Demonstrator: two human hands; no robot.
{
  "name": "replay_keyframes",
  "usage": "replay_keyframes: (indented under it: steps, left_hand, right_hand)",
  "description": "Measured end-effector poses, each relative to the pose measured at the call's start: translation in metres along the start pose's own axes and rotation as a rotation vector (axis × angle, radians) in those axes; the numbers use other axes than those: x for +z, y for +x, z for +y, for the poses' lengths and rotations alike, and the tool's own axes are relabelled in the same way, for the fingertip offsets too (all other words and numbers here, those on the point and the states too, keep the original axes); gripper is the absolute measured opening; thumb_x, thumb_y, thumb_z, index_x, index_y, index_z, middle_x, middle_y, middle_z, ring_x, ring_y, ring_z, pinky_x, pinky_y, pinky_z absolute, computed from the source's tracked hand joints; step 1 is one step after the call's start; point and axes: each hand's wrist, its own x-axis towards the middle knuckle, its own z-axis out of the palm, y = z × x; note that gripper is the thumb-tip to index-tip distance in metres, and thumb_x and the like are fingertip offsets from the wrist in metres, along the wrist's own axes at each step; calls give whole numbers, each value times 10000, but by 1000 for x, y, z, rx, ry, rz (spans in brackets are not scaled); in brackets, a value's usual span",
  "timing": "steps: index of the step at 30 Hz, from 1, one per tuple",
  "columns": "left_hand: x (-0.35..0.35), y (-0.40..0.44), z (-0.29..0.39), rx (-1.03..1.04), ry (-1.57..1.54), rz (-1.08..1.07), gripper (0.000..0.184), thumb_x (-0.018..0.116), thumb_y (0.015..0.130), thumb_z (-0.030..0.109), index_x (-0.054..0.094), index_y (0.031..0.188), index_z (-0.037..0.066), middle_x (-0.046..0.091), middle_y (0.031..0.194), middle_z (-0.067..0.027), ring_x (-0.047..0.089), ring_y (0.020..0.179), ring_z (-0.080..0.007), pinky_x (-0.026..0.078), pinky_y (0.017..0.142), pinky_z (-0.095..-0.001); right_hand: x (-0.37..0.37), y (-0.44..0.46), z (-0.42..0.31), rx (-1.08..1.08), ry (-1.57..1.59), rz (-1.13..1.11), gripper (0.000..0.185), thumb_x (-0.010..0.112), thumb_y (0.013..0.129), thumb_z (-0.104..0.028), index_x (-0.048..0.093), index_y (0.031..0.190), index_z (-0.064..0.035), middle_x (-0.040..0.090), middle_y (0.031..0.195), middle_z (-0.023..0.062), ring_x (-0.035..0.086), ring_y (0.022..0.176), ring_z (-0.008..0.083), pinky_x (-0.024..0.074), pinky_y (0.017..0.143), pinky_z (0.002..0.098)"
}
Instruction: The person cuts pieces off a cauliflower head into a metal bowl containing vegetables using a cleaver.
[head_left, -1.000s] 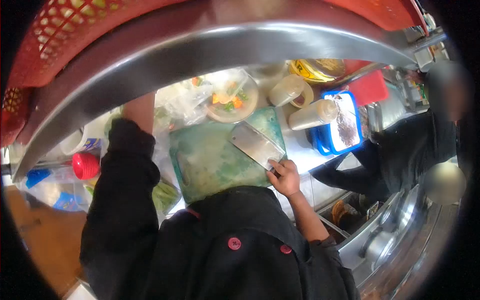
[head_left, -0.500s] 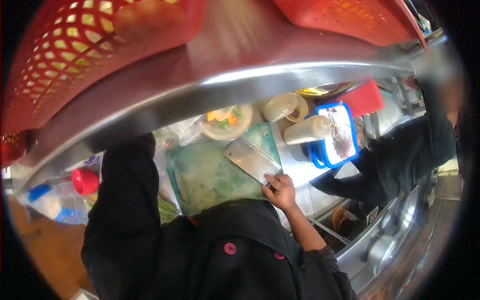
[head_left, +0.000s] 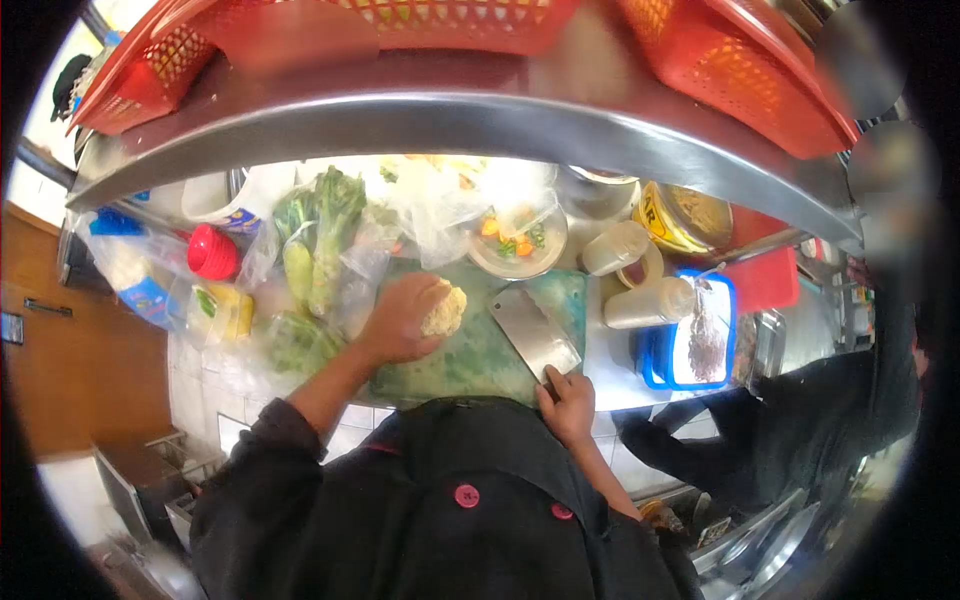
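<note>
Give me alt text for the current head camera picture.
A person's left hand holds a pale, bumpy piece of food over a green cutting board, while the right hand grips a cleaver. Vegetables, squeeze bottles and a bowl of chopped pieces sit around the board.

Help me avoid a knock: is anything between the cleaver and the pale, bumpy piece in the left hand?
Nothing visible is: only bare cutting board shows between the cleaver in the right hand and the pale, bumpy piece in the left hand.
</note>
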Motion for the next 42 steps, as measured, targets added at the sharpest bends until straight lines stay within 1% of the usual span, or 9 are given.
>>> replay_keyframes:
  steps: [7,13,16,25,35,37,39,40,42]
  left_hand:
    - [-3,-1,17,-40,81,101,667,804,688,314,580,1266,67,552,1310,-153,497,1243,-370,384,1041,-503]
    - [-29,156,-20,43,157,400,452,740,819,281,627,1202,68,655,1102,-177,598,1043,-355,456,948,-473]
    - [-16,273,-108,-107,135,-128,366,712,851,246,634,1151,50,663,1068,-150,616,931,-296,491,871,-455]
    - [15,414,-212,-403,378,-206,330,694,867,242,636,1127,47,660,1052,-134,614,901,-270,502,836,-435]
    - [-20,315,-212,-436,-71,124,292,673,885,237,638,1101,44,657,1034,-115,612,867,-242,513,797,-414]
    - [-21,257,-209,-421,-471,222,285,669,889,236,639,1096,43,656,1031,-112,612,861,-236,515,789,-410]
    - [7,186,-217,-356,-1411,318,278,665,892,235,639,1090,43,655,1027,-108,611,854,-231,518,782,-405]
    - [-35,154,-120,-513,-599,151,310,634,922,263,606,1156,62,633,1009,-84,606,830,-198,524,735,-353]
    - [-65,108,-5,-713,-1011,146,584,636,918,260,425,1413,36,619,1122,-102,632,884,-227,534,749,-363]
  right_hand:
    - [-1,-3,3,-6,52,19,374,775,759,-262,731,1107,-132,568,745,101,560,760,319,456,716,439]
    - [-6,-3,2,13,27,48,368,777,764,-278,731,1095,-122,589,764,106,575,772,320,463,722,443]
    - [-6,-5,6,0,50,7,382,764,768,-268,717,1120,-128,592,802,118,579,789,329,461,750,445]
    - [-27,22,-15,189,156,143,319,740,799,-217,686,1051,-29,634,859,150,611,813,355,507,741,466]
    - [-9,150,-36,8,123,36,268,633,837,-145,695,1084,-60,639,995,162,599,961,353,478,853,465]
    - [2,174,-34,-304,-262,237,287,627,806,-142,701,1075,-78,630,1010,143,573,1040,318,419,933,479]
    - [33,186,-18,-408,-235,220,297,633,787,-145,698,1068,-73,630,1002,133,567,1063,309,405,938,485]
    - [41,188,-12,-491,-227,205,308,639,769,-149,695,1061,-68,630,994,122,560,1087,300,391,943,491]
    - [37,186,-14,-521,-208,49,311,638,760,-153,690,1053,-60,628,985,113,555,1101,295,395,930,482]
